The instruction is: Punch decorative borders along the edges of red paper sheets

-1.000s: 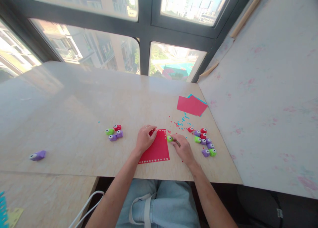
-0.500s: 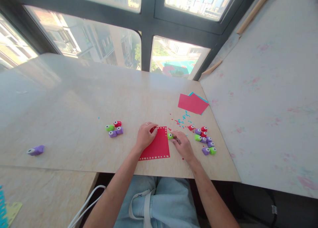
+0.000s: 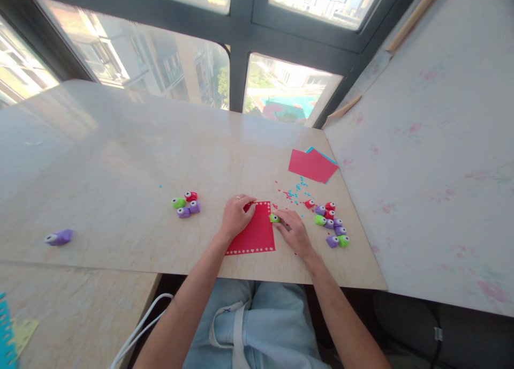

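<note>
Two hands meet at a red square paper sheet [image 3: 254,234] lying flat on the pale table [image 3: 120,160]. The left hand [image 3: 236,217] presses loosely curled fingers on its top-left corner. The right hand [image 3: 296,231] pinches a small green plastic punch [image 3: 274,218] at its right edge.

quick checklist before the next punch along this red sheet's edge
1. Red sheet flat on the table: ok.
2. Left hand steadying the sheet's far left corner: ok.
3. Green punch at the sheet's right edge, right hand fingers on it: ok.
4. Edge fully seated in the punch slot: cannot tell, too small.
5. Punch spaced evenly from the last hole: cannot tell.
6. Spare punches clear of the right hand: ok, they lie apart to its right.
</note>
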The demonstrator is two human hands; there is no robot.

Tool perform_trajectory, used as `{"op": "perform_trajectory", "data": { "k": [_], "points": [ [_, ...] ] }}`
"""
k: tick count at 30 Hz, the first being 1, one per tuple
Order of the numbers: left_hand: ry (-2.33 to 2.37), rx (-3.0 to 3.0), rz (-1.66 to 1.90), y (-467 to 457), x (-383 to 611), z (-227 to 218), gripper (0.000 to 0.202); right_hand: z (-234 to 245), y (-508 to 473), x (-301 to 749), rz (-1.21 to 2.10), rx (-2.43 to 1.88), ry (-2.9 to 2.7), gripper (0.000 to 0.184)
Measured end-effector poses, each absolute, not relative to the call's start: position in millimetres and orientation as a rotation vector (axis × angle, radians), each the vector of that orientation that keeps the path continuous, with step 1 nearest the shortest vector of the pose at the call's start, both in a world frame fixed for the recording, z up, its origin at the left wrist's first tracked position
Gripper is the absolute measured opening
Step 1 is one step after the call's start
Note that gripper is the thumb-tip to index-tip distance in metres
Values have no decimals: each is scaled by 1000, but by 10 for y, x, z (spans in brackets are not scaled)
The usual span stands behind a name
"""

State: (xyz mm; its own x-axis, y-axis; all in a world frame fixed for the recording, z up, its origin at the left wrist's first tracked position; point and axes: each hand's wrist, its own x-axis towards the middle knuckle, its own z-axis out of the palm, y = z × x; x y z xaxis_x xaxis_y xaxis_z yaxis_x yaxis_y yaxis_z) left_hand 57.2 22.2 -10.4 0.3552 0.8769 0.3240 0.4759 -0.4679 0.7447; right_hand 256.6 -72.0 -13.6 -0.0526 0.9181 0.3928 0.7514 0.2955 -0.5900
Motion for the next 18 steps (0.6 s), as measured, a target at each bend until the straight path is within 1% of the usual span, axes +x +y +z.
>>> {"op": "perform_trajectory", "data": {
  "k": [14,18],
  "points": [
    [1151,2087,990,230,571,-131,20,-119,-838,2497,332,-1476,-1852,34],
    [1154,2086,984,226,574,-114,19,-106,-856,2469,343,-1473,-1781,33]
  ]
}}
